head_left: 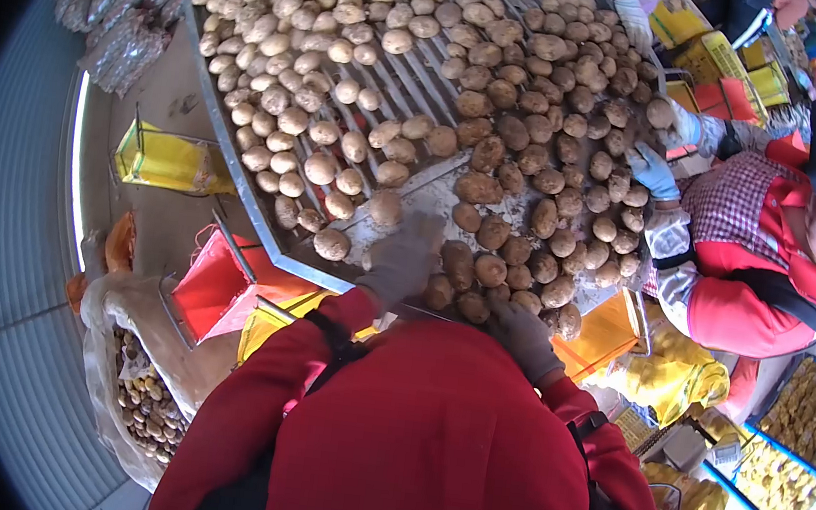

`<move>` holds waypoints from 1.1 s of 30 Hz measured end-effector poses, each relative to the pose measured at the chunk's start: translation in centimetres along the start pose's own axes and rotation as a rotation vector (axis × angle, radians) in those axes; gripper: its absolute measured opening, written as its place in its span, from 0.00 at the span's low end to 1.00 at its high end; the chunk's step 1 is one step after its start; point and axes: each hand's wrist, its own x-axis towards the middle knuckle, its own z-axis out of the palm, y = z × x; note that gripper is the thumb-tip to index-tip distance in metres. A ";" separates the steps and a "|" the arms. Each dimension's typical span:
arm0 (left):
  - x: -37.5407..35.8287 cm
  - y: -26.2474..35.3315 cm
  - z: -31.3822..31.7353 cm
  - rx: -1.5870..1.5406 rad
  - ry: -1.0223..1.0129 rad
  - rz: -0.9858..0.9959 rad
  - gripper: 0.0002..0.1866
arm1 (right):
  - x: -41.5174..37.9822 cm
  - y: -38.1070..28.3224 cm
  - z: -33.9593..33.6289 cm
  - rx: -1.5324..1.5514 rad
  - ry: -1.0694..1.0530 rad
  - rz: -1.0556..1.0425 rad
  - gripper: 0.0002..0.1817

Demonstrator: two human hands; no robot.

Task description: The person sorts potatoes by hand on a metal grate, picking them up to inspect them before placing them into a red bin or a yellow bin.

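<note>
Many potatoes (479, 189) cover a metal sorting table (440, 190), some lying on its slats. My left hand (402, 262), in a grey glove and smeared by motion, is over the bare metal near the front edge. A potato (385, 207) lies just beyond its fingers, and another potato (332, 243) is to its left. My right hand (525, 339), also gloved, rests at the front edge with its fingers stretched toward the nearest potatoes (473, 307). Nothing shows in its grip.
A red bag (213, 288) and a yellow bag (172, 160) hang in frames at the left. An orange bag (600, 335) hangs at the right. A co-worker (766, 246) with gloved hands works along the right side. A large sack (160, 312) holds potatoes.
</note>
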 end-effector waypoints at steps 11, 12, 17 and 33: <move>-6.7 -6.7 0.4 0.212 0.222 -0.049 0.26 | 2.5 1.0 0.5 -0.044 0.015 -0.004 0.15; -5.9 -5.9 1.0 0.074 0.151 -0.101 0.25 | 3.0 1.4 1.2 -0.056 0.139 -0.063 0.14; -3.1 -0.8 0.3 -0.303 0.015 -0.265 0.23 | 8.2 -1.7 -5.0 0.033 0.182 -0.186 0.22; -8.7 -13.9 3.0 0.246 0.617 -0.318 0.32 | 15.0 -1.0 -4.0 -0.163 0.449 -0.090 0.28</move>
